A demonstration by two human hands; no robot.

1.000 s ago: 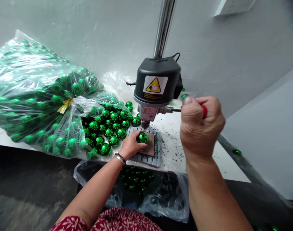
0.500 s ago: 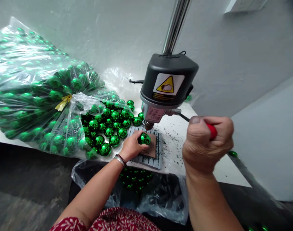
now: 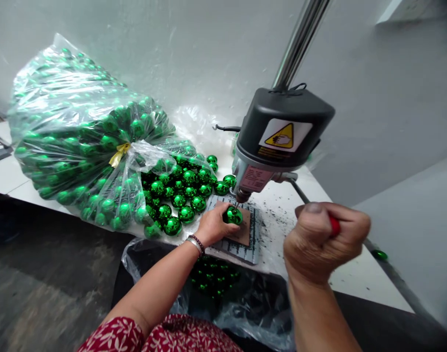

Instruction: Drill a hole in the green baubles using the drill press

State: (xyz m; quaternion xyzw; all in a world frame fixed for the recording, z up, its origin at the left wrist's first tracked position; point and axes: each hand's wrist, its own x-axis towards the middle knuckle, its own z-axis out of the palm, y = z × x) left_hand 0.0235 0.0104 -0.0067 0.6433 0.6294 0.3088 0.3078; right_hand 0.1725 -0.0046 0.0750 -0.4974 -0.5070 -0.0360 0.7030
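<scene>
A shiny green ball ornament (image 3: 234, 216) is held by my left hand (image 3: 214, 226), with thumb and fingers closed around its side. It sits on a brown square board (image 3: 245, 233) under the chuck (image 3: 242, 195) of a black-and-grey drill press (image 3: 258, 161). The thin drill bit comes down to the top of the ball; whether it has entered cannot be told. My right hand (image 3: 323, 239) is wrapped in a fist around the red knob (image 3: 334, 226) of the drill press lever (image 3: 299, 190).
Loose green balls (image 3: 187, 213) lie left of the ribbed grey base (image 3: 255, 254), beside a large clear bag (image 3: 80, 137) of more balls. Dark shavings (image 3: 275, 222) litter the white table (image 3: 373, 288). Below the front edge, an open plastic-lined container (image 3: 260, 298) holds several balls.
The view has swung left, so the scene sits farther right. My right hand and the lever are a little lower relative to the drill press. My left hand still grips the ball ornament.
</scene>
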